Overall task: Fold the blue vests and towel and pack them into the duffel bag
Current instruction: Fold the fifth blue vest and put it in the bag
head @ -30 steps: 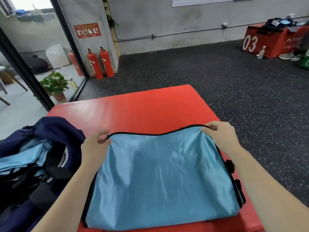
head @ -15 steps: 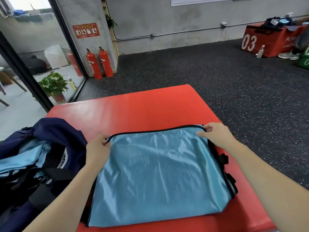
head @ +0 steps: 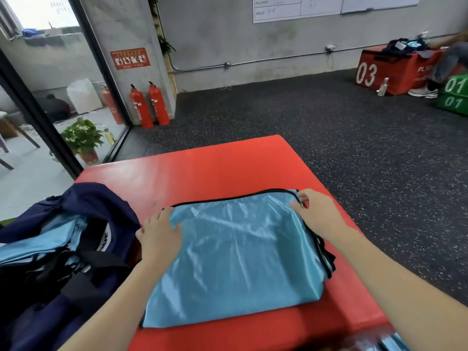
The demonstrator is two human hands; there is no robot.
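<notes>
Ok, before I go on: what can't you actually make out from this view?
- Head view: duffel bag interior, hidden in shadow and cut by the left edge.
- Vest underside and fold layers, covered by its top layer.
- Left hand and right hand palms, facing down.
- Blurred item at the bottom edge.

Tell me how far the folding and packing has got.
Done: light blue fabric already sits inside the open duffel bag on the left. In hand: a blue vest lies folded flat on the red platform, with the left hand and the right hand resting on its far corners. Left: putting this vest into the bag. No towel is visible that I can tell apart.
</notes>
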